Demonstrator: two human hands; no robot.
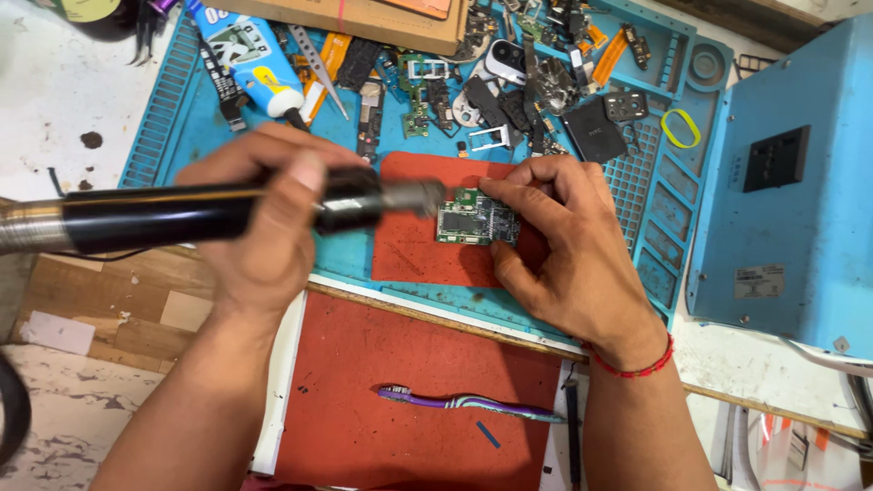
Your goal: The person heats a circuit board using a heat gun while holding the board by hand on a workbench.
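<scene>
My left hand (264, 218) is wrapped around a black hot-air wand (182, 216) that lies across the view, its metal nozzle (414, 195) pointing at a small green circuit board (475, 218). The board rests on a small red pad (409, 245) on the blue work mat (346, 259). My right hand (564, 245) pinches the board's right edge between thumb and fingers. A red thread bracelet circles that wrist.
Loose phone parts, flex cables and tweezers (314, 55) litter the back of the mat beside a white-and-blue tube (245, 50). A blue rework station (791, 182) stands at the right. A purple toothbrush (468, 402) lies on a larger red mat (400, 364) in front.
</scene>
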